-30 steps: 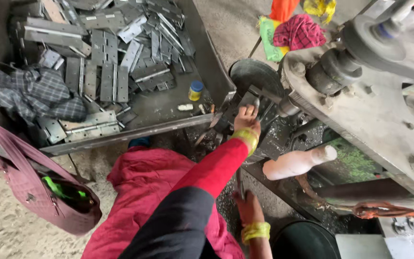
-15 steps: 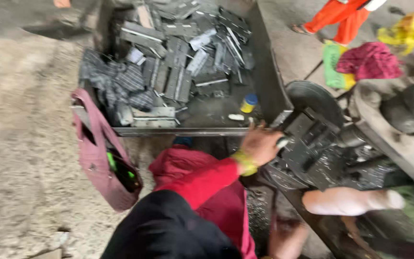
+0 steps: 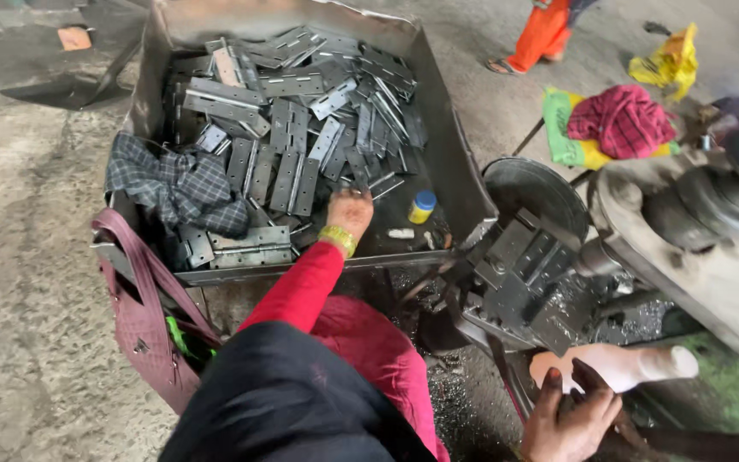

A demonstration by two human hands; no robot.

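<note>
Head view: metal hinges, dozens and too many to count, heaped in one steel tray at upper middle of frame, with left hand down on them, fingers bent, grip impossible to tell. Seemingly the picking step; calls next for closing on a single hinge. At lower right, right hand loosely open, touching one pale handle; inside tray also one checked cloth and one small bottle.

Red sleeve, yellow bangle on the left wrist, apparently black cloth over pink-red clothing.

Grey hinges, checked dark cloth
</note>
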